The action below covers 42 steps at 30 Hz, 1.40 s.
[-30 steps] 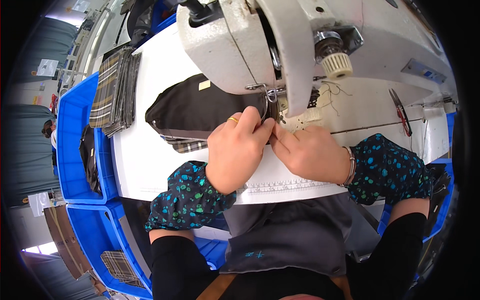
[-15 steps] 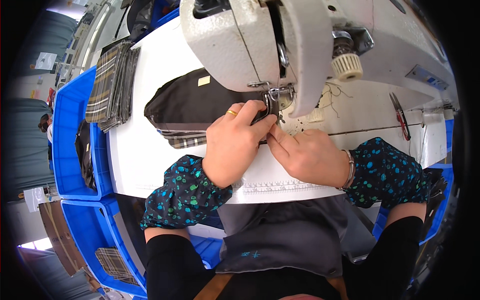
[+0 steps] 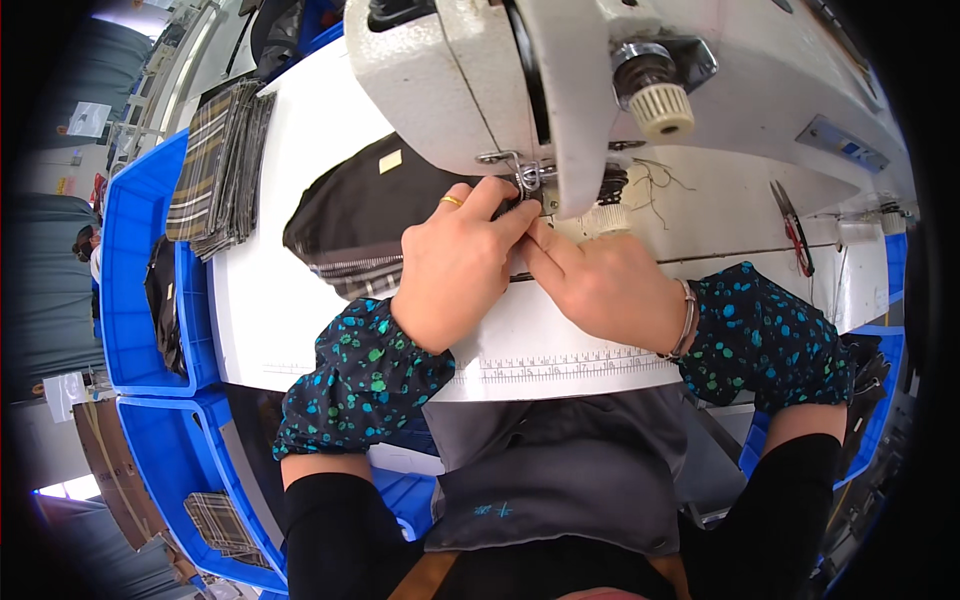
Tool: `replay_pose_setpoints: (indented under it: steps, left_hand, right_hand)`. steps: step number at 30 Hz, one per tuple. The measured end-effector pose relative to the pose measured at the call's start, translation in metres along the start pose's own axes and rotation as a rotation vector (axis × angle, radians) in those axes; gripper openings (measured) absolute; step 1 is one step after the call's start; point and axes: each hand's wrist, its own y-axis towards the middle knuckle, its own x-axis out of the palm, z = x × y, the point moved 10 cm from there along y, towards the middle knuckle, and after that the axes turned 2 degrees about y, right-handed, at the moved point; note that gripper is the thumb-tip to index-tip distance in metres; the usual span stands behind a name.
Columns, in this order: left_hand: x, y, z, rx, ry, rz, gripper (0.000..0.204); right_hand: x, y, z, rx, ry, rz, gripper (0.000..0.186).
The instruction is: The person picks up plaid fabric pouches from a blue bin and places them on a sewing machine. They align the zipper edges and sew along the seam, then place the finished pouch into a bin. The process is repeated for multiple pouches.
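Note:
A black fabric piece with a pale tag, a silver zipper and plaid cloth along its edge lies on the white sewing table. Its zipper end is at the presser foot of a white sewing machine. My left hand has bent fingers pressed on the zipper end just beside the foot, closed on it. My right hand is pinched on the same end, just right of and below my left fingertips, touching them. The fingertips partly hide the zipper and what lies under them.
Stacked plaid pieces lie at the table's left. Blue bins stand at left, below it and at right. Scissors and loose threads lie right of the machine. A person is at the far left.
Both my hands have moved up toward the presser foot with the zipper end, which is now more covered by my fingers. The black piece has shifted slightly with them.

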Motion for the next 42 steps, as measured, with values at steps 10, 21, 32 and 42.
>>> replay_pose_setpoints:
  steps: [10,21,32,42]
  left_hand:
    - [-0.002,0.011,0.002,0.015,-0.025,-0.016,0.03]
    - [-0.009,0.012,-0.003,0.066,-0.097,-0.076,0.031]
    - [-0.002,0.019,-0.008,0.097,-0.146,-0.156,0.029]
    - [-0.002,0.017,-0.01,0.106,-0.131,-0.155,0.03]
  right_hand:
    - [0.002,0.0,0.013,0.071,0.036,-0.005,0.019]
    - [-0.002,0.002,0.01,0.042,0.051,0.048,0.021]
    - [-0.002,0.001,0.001,-0.048,0.08,0.055,0.026]
    - [0.01,0.003,0.006,0.082,0.25,-0.102,0.039]
